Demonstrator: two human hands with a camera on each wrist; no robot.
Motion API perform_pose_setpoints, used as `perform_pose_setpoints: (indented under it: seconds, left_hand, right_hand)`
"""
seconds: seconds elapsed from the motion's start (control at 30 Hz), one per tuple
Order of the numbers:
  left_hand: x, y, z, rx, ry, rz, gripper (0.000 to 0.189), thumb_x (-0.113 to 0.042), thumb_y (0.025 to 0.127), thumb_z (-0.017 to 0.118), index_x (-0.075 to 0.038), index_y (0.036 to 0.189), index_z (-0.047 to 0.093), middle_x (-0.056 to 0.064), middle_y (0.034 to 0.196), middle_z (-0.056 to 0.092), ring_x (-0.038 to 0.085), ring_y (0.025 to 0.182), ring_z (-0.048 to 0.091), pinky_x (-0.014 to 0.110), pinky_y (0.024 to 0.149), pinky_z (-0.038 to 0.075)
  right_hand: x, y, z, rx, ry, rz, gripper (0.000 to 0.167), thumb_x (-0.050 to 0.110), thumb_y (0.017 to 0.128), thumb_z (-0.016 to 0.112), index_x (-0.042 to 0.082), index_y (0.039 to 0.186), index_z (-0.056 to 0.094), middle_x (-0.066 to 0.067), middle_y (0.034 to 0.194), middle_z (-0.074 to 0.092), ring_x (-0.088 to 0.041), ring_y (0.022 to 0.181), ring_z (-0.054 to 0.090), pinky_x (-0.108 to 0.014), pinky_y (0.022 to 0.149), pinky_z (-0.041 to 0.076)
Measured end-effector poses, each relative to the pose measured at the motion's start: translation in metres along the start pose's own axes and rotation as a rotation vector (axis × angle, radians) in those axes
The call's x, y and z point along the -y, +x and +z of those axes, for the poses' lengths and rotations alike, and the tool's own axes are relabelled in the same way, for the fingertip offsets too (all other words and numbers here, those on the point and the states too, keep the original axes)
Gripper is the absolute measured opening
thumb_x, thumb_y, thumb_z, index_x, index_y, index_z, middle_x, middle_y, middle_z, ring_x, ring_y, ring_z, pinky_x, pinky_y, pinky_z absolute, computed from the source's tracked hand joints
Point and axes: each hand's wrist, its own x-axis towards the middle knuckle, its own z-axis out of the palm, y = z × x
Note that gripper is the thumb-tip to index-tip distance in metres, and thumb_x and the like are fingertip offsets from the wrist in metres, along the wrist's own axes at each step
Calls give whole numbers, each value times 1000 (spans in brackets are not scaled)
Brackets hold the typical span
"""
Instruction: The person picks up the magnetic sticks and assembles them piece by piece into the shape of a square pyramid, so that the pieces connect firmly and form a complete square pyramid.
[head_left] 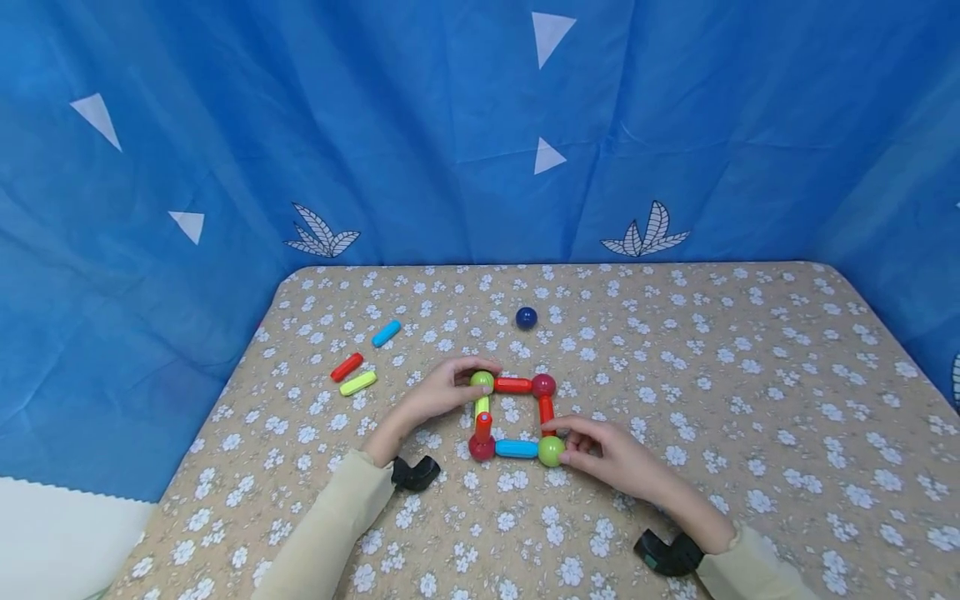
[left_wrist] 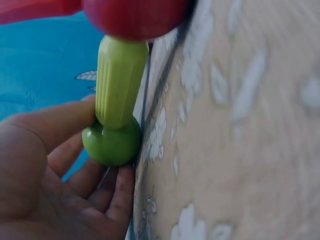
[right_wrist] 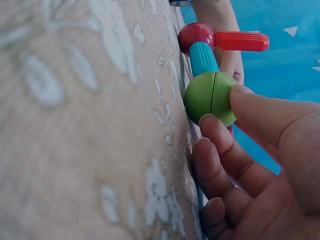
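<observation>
Currently pinches the left green ball between the thumb and curled fingers of the left hand, and the right green ball between the thumb and fingertips of the right hand. Holds by these two opposite corners a four-sided frame, lying between the hands on the floral cloth.

Has the far red rod lying crosswise, aimed from the left hand's ball to the far red ball, beyond the right hand. Has the blue rod roughly parallel, running from the right hand's ball leftward to the near red ball, on the near side of the left hand. Has the right red rod pointing away from the right hand, and the yellow-green rod pointing back from the left.

Shows an upright red rod on the near red ball, long axis vertical, free end up.

Has loose, beyond and left of the left hand, a red stick, a yellow-green stick and a blue stick, all slanting away rightward. Shows a dark blue ball beyond both hands.
</observation>
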Motion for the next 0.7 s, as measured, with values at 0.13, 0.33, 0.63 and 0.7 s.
perform_pose_setpoints:
  seconds: [0.13, 0.33, 0.63, 0.7]
  left_hand:
    - [1, -4, 1, -23, -28, -14, 34, -11, 91, 62, -2, 124, 58, 9, 126, 55, 21, 117, 50, 31, 96, 41]
    - [1, -13, -3, -19, -65, -19, 35, -6, 92, 59, 2, 126, 56, 14, 129, 53, 23, 118, 50, 29, 95, 42]
    - [3, -27, -7, -3, -82, -49, 36, -2, 93, 56, 6, 128, 52, 19, 133, 49, 28, 119, 49, 30, 93, 44]
    - [3, -30, -8, -4, -86, -46, 36, -4, 93, 57, 5, 128, 53, 17, 131, 50, 26, 117, 51, 30, 92, 45]
  right_hand:
    - [0, 0, 1, -16, 0, 3, 33, 19, 87, 67, 16, 119, 62, 8, 80, 57, -10, 71, 55, -26, 62, 49]
    - [2, -1, 1, -22, -6, -2, 31, 19, 87, 67, 16, 117, 63, 9, 81, 57, -10, 71, 54, -26, 63, 49]
    - [2, 0, 4, -51, -38, -47, 30, 16, 86, 68, 16, 116, 65, 11, 82, 57, -9, 72, 55, -26, 63, 50]
    - [2, 0, 4, -57, -33, -55, 29, 16, 86, 68, 15, 116, 65, 11, 82, 57, -9, 72, 54, -26, 63, 50]
